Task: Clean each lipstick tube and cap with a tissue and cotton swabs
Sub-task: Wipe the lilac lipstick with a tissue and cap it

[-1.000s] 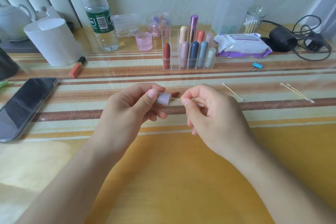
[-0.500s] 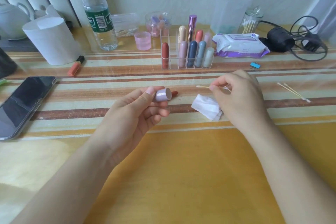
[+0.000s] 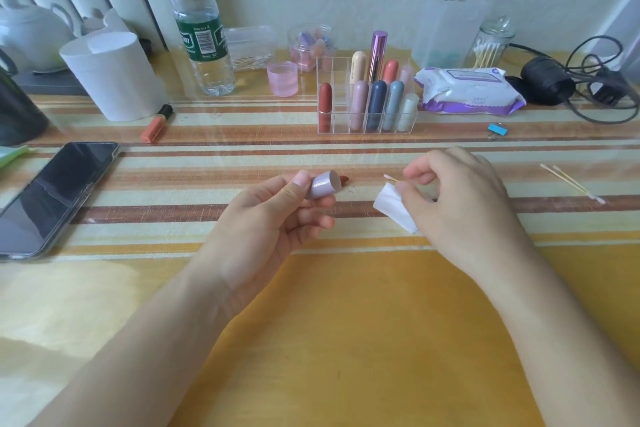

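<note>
My left hand (image 3: pixel 263 218) pinches a lilac lipstick cap (image 3: pixel 322 185) between thumb and fingers, its open end tilted up and to the right. A red lipstick tip (image 3: pixel 343 179) shows just behind the cap. My right hand (image 3: pixel 457 194), a short way to the right, holds a cotton swab (image 3: pixel 393 178) between thumb and forefinger, its tip pointing left at the cap without touching it. A folded white tissue (image 3: pixel 391 206) lies against that hand's thumb; I cannot tell whether it is held. A clear organizer (image 3: pixel 332 121) with several capped lipsticks stands behind.
Two used swabs (image 3: pixel 571 184) lie at the right. A wipes pack (image 3: pixel 467 90), swab jar (image 3: pixel 490 45), blue clip (image 3: pixel 497 130) and black cables (image 3: pixel 588 80) are back right. A phone (image 3: pixel 52 194), orange lip gloss (image 3: pixel 156 125), paper roll (image 3: pixel 114 76), water bottle (image 3: pixel 204 28) and pink cup (image 3: pixel 282 78) are at the left.
My right hand pulled the swab out of the cap and moved right, uncovering the folded tissue. My left hand kept hold of the cap and turned its opening slightly upward.
</note>
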